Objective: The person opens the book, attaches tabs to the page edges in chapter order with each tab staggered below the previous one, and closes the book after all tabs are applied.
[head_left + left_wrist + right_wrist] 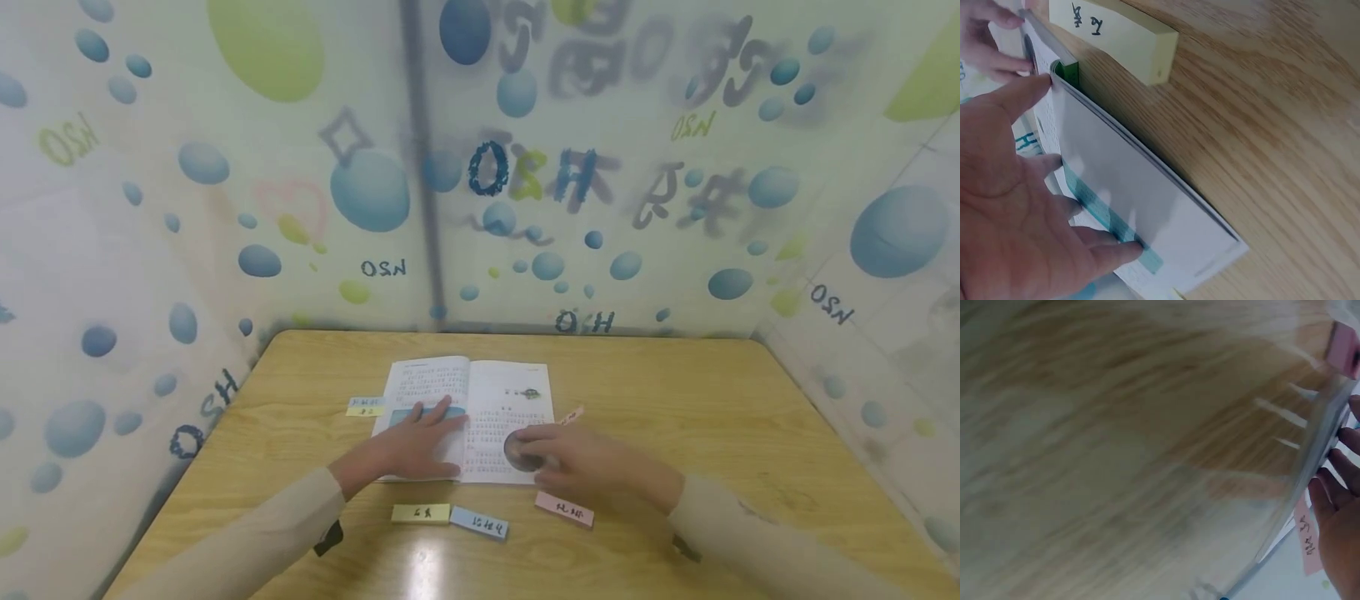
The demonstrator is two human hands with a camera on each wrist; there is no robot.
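Observation:
An open book [491, 379] with printed pages lies on the wooden table. My left hand [420, 447] rests spread over its left page, fingers straight across a blue printed box [405, 414]. In the left wrist view that thumb [1022, 100] reaches the book's middle fold. On the right page is a dark round disc [516, 450], partly covered by my right hand [592, 460], whose fingers and thumb grip its right side. The right wrist view shows the right hand [1344, 512] by the book's edge, with the disc hidden.
In front of the book lie sticky-note pads: yellow [420, 514], blue [480, 523] and pink [564, 509]. Blue [367, 402] and yellow notes [364, 411] stick out past the book's left edge, a pink note [573, 414] past its right. A patterned wall [510, 292] stands behind the table.

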